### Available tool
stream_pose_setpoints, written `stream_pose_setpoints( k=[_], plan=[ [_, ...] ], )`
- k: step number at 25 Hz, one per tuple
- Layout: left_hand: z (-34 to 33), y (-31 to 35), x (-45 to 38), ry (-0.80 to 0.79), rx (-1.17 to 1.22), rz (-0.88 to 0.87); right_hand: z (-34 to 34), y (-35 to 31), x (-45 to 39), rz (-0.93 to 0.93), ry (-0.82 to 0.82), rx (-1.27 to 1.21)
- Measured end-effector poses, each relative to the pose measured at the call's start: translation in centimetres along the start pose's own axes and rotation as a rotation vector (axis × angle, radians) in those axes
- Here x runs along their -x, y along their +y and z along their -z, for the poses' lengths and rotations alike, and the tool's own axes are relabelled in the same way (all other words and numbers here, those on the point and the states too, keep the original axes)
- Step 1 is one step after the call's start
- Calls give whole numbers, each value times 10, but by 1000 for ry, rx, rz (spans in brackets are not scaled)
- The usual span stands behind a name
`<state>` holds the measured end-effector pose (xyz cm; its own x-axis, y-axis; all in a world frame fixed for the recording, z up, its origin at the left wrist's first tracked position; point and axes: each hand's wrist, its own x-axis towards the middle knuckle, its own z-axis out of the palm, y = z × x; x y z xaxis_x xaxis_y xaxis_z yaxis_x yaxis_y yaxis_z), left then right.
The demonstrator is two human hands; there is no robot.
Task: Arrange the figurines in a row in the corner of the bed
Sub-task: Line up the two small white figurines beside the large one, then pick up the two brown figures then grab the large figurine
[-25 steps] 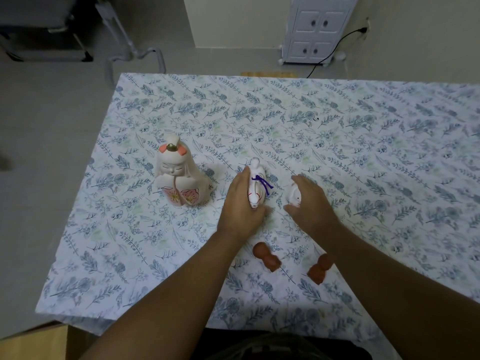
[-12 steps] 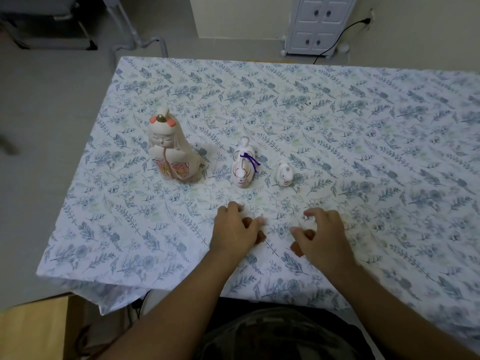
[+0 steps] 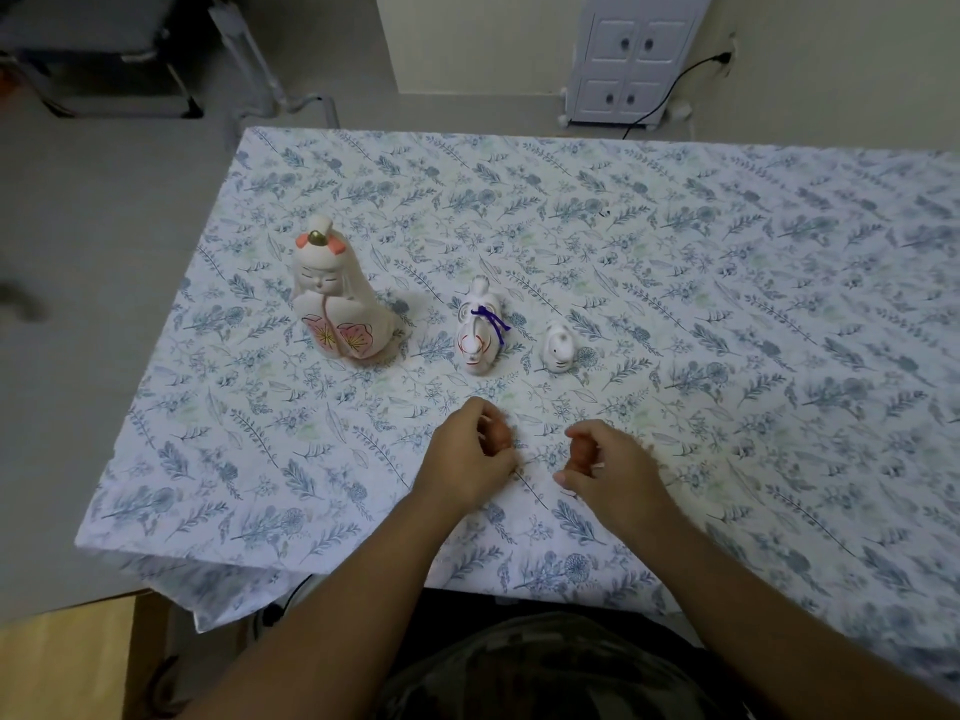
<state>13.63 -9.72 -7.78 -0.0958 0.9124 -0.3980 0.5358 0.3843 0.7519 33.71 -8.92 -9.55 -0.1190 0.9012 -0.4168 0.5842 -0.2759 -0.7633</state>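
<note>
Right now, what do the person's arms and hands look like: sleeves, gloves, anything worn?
Both forearms are bare to the bottom edge of the picture, with no sleeves in view. The left hand and right hand wear no gloves, and no rings, watch or bracelets show.

three white figurines in a row on floral bed, hands each gripping a brown figurine

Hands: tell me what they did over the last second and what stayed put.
The left hand let go of the ribboned white figurine, the right hand left the small white figurine; both drew back toward the person and closed on the two brown figurines. The doll figurine and both white ones stayed standing.
</note>
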Motion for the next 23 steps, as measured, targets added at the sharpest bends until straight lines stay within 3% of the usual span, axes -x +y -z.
stream_pose_setpoints(
  k=[5, 9, 23],
  plan=[
    [10, -2, -11, -15, -22, -150, -9, -14, -9, 133, 108, 107],
    [7, -9, -9, -40, -59, -209, -17, -13, -11, 257, 105, 215],
    [-4, -19, -4, -24, -144, -181, -23, -2, -14, 257, 14, 306]
  ],
)
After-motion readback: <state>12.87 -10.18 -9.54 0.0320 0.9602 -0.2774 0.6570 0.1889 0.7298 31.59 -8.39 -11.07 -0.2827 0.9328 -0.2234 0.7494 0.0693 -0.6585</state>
